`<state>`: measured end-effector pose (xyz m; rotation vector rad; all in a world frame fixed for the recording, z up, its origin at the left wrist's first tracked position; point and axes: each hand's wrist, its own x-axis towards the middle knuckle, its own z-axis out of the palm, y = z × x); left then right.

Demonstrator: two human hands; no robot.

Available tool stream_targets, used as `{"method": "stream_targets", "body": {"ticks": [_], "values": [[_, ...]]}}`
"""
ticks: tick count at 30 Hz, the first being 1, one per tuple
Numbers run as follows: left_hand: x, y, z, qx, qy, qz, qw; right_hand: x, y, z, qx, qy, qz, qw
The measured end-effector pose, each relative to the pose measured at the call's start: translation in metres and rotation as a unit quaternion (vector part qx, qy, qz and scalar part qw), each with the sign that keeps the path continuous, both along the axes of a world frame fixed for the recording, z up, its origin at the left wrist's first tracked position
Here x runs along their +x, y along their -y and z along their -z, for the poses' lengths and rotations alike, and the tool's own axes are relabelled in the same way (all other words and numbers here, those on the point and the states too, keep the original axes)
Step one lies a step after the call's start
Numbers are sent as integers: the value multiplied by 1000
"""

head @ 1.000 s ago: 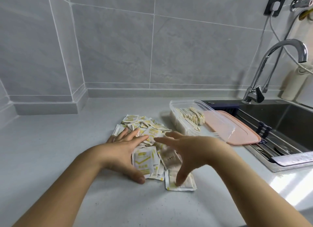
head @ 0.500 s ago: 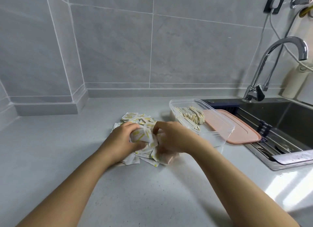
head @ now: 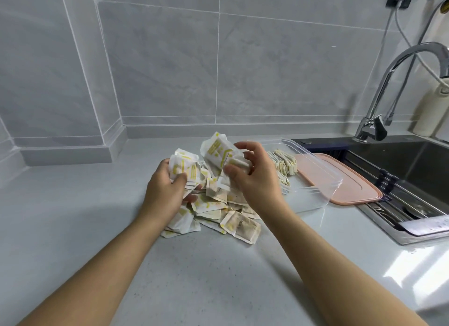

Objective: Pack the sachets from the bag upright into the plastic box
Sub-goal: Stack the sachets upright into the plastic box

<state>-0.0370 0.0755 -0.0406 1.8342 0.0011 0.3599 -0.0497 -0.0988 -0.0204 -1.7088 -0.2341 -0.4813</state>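
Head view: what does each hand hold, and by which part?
The left hand grips a bunch of sachets by its lower part. The right hand pinches a second bunch at its right end.

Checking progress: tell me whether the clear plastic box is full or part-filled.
Part-filled. The clear plastic box holds upright white sachets at its far end; the near end is bare.

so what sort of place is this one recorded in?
Most likely a home kitchen: a steel sink with a curved chrome tap is set into a grey worktop, with a tiled wall behind. The sachets and plastic box sit on that worktop.
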Motion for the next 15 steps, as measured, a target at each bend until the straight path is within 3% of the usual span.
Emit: {"method": "stream_targets", "body": {"ticks": [7,15], "values": [[-8,0,-9,-187,-117,86,972,3,1,-5,228,45,-107,967],[-20,13,-18,-347,-223,208,887,8,0,3,236,53,-114,964]]}}
